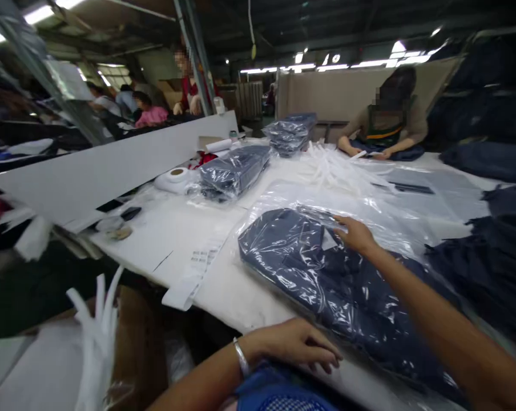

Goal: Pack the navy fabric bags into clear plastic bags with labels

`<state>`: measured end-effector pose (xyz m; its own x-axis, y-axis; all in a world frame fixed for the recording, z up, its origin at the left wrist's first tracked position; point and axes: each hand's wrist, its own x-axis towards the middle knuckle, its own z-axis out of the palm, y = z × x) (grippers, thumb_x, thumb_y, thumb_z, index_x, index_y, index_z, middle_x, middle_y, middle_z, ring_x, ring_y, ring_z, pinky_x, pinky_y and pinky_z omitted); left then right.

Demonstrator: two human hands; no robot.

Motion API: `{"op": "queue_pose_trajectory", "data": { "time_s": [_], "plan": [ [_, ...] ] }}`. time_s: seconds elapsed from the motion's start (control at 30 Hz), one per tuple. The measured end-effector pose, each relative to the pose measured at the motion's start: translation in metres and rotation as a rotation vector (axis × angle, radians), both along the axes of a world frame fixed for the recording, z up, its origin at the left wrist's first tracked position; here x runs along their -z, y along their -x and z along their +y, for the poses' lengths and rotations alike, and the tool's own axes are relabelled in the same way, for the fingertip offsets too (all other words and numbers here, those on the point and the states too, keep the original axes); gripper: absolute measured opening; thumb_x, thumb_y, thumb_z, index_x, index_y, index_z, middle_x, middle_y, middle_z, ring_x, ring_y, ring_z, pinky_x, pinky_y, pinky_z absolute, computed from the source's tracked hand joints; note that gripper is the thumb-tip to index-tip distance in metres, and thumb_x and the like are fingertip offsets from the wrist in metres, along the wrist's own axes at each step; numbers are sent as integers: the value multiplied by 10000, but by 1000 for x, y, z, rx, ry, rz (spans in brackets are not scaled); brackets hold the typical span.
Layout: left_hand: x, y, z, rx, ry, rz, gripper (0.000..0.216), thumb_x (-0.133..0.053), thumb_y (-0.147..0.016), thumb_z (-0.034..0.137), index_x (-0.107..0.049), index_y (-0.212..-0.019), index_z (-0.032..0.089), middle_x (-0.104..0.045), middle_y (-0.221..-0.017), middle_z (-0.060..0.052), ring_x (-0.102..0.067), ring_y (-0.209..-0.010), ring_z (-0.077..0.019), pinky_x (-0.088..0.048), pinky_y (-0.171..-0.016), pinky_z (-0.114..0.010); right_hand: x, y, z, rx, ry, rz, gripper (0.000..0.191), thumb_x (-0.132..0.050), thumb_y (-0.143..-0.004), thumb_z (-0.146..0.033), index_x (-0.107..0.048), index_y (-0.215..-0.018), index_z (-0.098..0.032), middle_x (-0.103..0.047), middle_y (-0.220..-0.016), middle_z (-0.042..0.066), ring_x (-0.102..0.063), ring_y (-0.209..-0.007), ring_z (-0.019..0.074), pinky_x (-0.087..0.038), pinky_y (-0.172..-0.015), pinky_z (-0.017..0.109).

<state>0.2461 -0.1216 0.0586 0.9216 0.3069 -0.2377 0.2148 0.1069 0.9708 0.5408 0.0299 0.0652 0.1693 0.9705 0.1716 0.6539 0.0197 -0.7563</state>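
Note:
A dark navy folded garment (279, 245) in a clear plastic bag lies slantwise on the white table in front of me. My right hand (355, 235) reaches over it and rests at the far edge of the bag, fingers stretched out, beside a small white label (328, 240) on the garment. Near the table's front edge is my left hand (303, 345), just short of the bag's near side. Its fingers are loosely bent and hold nothing; a silver bracelet (241, 358) circles the wrist.
Bagged garments (236, 168) are stacked farther back, near a white roll (174, 178). A strip of printed labels (200, 265) hangs over the front edge. White strips (335, 165) lie before a co-worker (390, 120) across the table. Loose navy garments (489, 257) lie at right, a cardboard box (138, 342) below left.

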Motion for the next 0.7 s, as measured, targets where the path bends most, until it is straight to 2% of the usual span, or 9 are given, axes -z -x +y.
{"op": "queue_pose_trajectory", "data": {
  "time_s": [0.07,0.13,0.23,0.3,0.37,0.43,0.5,0.57,0.7],
  "plan": [
    [-11,37,20,-300,-103,10,428,-530,-893,491,-715,-1148,200,-751,-1016,-88,-694,-900,-214,-555,-798,-321,10,42,-14,-104,-17,53,359,-685,-802,-232,-708,-1159,-205,-684,-1198,114,-632,-1065,261,-443,-976,408],
    [-12,86,40,-692,-327,130,411,-517,-894,473,-724,-1113,193,-752,-1006,-88,-687,-914,-221,-547,-839,-336,16,91,-37,-269,-18,168,293,-692,-811,-277,-732,-1101,-265,-725,-1104,59,-654,-1011,264,-463,-965,438],
    [10,169,61,-1168,-674,454,441,-487,-871,469,-706,-1121,180,-715,-1140,-114,-648,-1068,-268,-502,-966,-399,22,158,-72,-497,-81,278,239,-685,-822,-281,-752,-1051,-299,-727,-1106,28,-634,-1065,273,-436,-1010,457],
    [38,219,72,-1249,-875,664,503,-431,-881,466,-654,-1208,158,-648,-1272,-138,-585,-1191,-292,-438,-1052,-439,28,187,-81,-577,-152,260,297,-667,-827,-243,-732,-1111,-300,-698,-1186,28,-593,-1142,271,-395,-1055,452],
    [67,256,79,-1201,-1078,795,587,-369,-888,463,-592,-1282,90,-578,-1347,-192,-491,-1299,-326,-342,-1129,-479,33,202,-82,-601,-187,205,329,-647,-834,-219,-717,-1148,-288,-673,-1235,43,-573,-1169,269,-388,-1061,440],
    [88,280,79,-1225,-1145,957,655,-359,-886,503,-516,-1359,77,-495,-1416,-224,-388,-1370,-381,-320,-1121,-546,36,211,-84,-592,-204,159,329,-602,-864,-207,-708,-1169,-272,-675,-1220,63,-577,-1147,264,-405,-1039,434],
    [95,292,75,-1258,-1051,1045,700,-392,-877,525,-454,-1405,70,-457,-1440,-239,-360,-1381,-397,-330,-1107,-555,38,222,-90,-591,-207,171,334,-549,-899,-205,-698,-1190,-275,-692,-1173,68,-584,-1120,258,-417,-1021,431],
    [92,296,70,-1310,-868,999,715,-465,-856,511,-433,-1416,66,-445,-1450,-236,-446,-1315,-371,-348,-1103,-516,42,240,-96,-625,-149,253,336,-542,-908,-226,-693,-1201,-292,-707,-1136,58,-616,-1052,246,-446,-982,417],
    [79,299,69,-1487,-605,780,728,-667,-743,426,-492,-1379,117,-503,-1395,-195,-634,-944,-261,-408,-1040,-462,65,289,-101,-691,135,491,317,-641,-835,-304,-718,-1142,-280,-732,-1057,40,-674,-872,224,-526,-822,375]
  ]
}}
